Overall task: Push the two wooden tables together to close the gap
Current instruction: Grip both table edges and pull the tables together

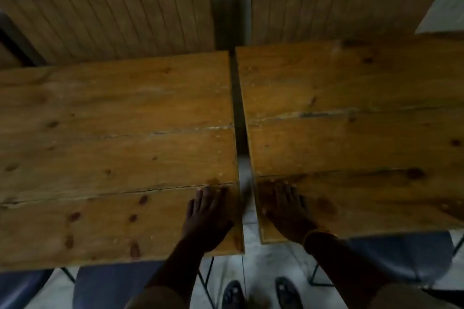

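Observation:
Two plank-topped wooden tables stand side by side: the left table (105,138) and the right table (351,133). A narrow gap (239,133) runs between them, thin at the far end and wider toward me. My left hand (208,218) lies flat, fingers apart, on the near right corner of the left table. My right hand (286,211) lies flat on the near left corner of the right table. Neither hand holds anything.
Two slatted wooden bench backs (108,12) (334,0) stand beyond the tables. Blue seats on dark metal frames (113,283) (401,256) sit under the near edges. My shoes (261,293) stand on a pale tiled floor below the gap.

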